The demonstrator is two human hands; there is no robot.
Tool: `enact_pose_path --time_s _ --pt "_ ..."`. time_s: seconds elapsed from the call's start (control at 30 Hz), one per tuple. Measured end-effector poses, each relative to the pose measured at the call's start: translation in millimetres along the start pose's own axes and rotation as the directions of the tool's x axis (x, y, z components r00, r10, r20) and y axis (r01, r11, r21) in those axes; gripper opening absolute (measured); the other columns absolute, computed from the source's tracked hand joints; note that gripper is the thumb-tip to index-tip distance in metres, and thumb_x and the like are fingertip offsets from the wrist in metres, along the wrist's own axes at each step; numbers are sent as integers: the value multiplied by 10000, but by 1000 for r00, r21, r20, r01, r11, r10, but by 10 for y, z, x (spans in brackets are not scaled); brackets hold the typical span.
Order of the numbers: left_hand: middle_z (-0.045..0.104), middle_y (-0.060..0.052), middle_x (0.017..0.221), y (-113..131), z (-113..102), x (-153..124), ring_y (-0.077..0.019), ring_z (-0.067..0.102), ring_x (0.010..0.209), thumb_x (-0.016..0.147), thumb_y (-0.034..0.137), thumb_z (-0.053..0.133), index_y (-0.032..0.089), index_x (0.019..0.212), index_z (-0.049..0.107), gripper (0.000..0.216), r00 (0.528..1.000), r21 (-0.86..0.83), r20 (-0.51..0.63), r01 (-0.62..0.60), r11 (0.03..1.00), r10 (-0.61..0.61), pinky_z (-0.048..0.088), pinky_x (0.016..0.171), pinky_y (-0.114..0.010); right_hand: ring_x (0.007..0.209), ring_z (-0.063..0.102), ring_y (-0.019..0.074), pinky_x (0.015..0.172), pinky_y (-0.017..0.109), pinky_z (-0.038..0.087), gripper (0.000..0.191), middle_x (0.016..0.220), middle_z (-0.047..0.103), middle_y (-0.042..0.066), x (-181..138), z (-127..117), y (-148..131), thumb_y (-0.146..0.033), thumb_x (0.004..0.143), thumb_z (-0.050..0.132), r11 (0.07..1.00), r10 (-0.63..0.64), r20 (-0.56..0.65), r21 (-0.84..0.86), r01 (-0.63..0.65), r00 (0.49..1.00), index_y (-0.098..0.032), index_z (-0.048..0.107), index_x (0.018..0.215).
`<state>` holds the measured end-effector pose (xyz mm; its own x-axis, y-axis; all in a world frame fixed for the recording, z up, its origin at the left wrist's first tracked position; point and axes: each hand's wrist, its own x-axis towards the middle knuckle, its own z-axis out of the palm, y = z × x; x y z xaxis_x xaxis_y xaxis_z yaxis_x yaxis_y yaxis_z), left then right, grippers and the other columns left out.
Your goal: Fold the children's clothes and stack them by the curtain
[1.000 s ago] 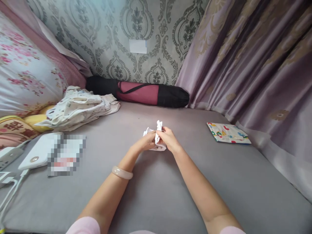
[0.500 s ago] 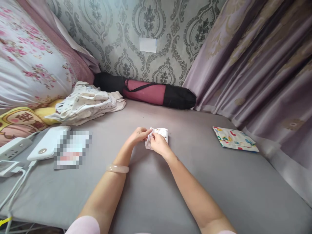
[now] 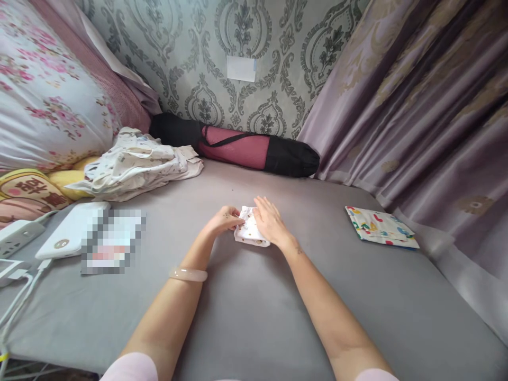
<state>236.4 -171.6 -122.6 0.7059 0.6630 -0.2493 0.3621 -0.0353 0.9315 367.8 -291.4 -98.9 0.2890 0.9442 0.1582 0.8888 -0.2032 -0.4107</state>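
Note:
A small folded white cloth (image 3: 251, 233) with scattered brownish prints lies on the grey sheet, in the middle of the head view. My left hand (image 3: 226, 219) is at the cloth's left edge, with thumb and fingers pinched on it. Stretched out flat, my right hand (image 3: 271, 221) rests on the cloth's right part, fingers pointing away from me. The palm hides that side of the cloth.
A folded cloth with colourful prints (image 3: 381, 227) lies to the right. At left are crumpled printed clothes (image 3: 138, 164), a white power bank (image 3: 73, 230), a power strip (image 3: 19, 236) and cables. A black and pink long bag (image 3: 238, 148) lies along the wall.
My right hand has let go of its pinch, opened flat and moved slightly right onto the cloth. The cloth now lies flatter, folded into a compact shape. My left hand stays at its left edge.

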Motion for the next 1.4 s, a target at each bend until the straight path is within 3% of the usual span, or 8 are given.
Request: enact_pose_path --time_s 0.07,0.2,0.4,0.53,0.8,1.03,1.23,1.4 --pt "619 7 640 -14 -16 8 -137 594 591 623 242 724 132 823 603 259 999 25 -29 21 999 -20 458 540 -228 1457 210 253 1181 457 142 537 1552 330 108 -30 207 -15 -369 1006 254 994 0 88 -109 10 996 -135 390 1470" --pt "623 1 634 -19 -67 -3 -147 614 613 670 289 730 129 879 608 290 996 20 -77 56 998 -54 470 548 -227 1449 219 269 1177 466 121 562 1565 305 101 -77 445 -18 -392 1003 249 976 14 138 -217 16 990 -144 340 1499" --pt "658 -24 675 -4 -192 -39 -125 618 598 715 405 721 134 884 607 340 988 -40 -130 79 996 -84 474 556 -207 1464 189 246 1176 476 113 567 1580 264 104 -33 189 -47 -405 1013 193 988 33 217 -154 1 976 -157 313 1508" --pt "654 -16 664 -24 -265 -17 -105 596 554 713 401 729 130 878 601 342 980 -81 -167 96 992 -108 459 541 -197 1470 171 230 1188 465 56 599 1574 269 122 -1 153 -227 -431 1012 181 993 5 110 -114 7 994 -111 321 1498" --pt "644 -4 645 -39 -242 11 -101 598 535 773 326 664 130 881 580 239 962 -67 -209 165 984 -175 479 548 -197 1466 180 250 1194 430 81 653 1565 268 169 -47 703 -374 -444 984 287 985 -24 33 -171 29 999 -26 313 1484" --pt "635 -4 584 44 -146 -30 -132 631 545 821 242 601 147 820 562 103 963 -58 -189 184 981 -191 530 586 -228 1455 202 272 1191 434 107 638 1561 280 178 -65 652 -353 -431 981 299 984 -56 24 -167 59 998 -24 333 1471" --pt "611 2 514 85 -66 -17 -124 611 486 838 169 563 148 741 563 100 960 -48 -159 227 973 -232 518 534 -204 1424 262 303 1171 428 215 744 1536 304 224 -314 621 -408 -460 895 529 985 -86 -50 -154 78 995 -5 327 1448" --pt "603 -1 492 73 3 18 -131 593 446 796 162 617 143 691 574 115 971 -50 -104 212 976 -216 517 503 -219 1233 488 279 1042 364 402 429 1328 542 189 -496 468 -444 -325 900 568 981 -75 -85 -186 58 994 -64 553 1241"
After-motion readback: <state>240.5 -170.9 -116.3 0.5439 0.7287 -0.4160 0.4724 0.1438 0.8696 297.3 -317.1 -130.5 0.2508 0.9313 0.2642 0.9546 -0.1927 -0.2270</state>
